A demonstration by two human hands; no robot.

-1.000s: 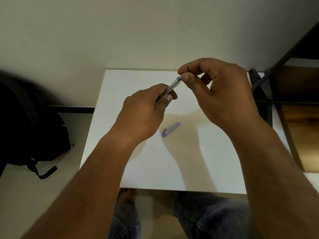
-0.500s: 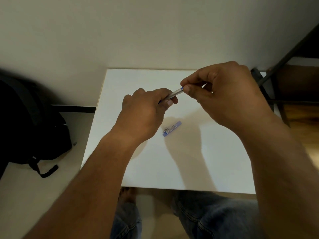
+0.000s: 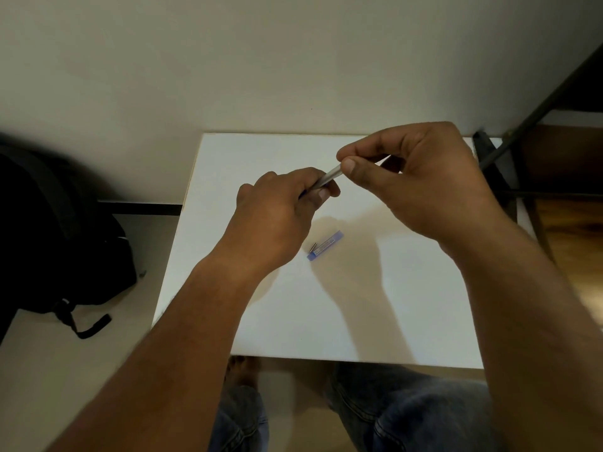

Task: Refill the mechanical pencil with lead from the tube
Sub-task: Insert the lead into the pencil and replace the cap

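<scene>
My left hand (image 3: 277, 216) grips the lower part of a silver mechanical pencil (image 3: 328, 178) above the white table (image 3: 359, 321). Only a short stretch of the barrel shows between my hands. My right hand (image 3: 421, 184) pinches the pencil's upper end between thumb and forefinger, and that end is hidden under the fingertips. The blue lead tube (image 3: 325, 246) lies on the table below both hands, with a small dark piece beside its near end. Neither hand touches the tube.
A black backpack (image 3: 62, 230) sits on the floor to the left of the table. Dark metal frame bars (image 3: 509, 148) and a wooden surface stand at the right. The wall runs along the table's far edge. My knees in jeans show under the near edge.
Both hands have drifted slightly right and down with the pencil. The blue tip visible at the pencil's upper end a second ago is now covered by my right fingertips. The tube has not moved.
</scene>
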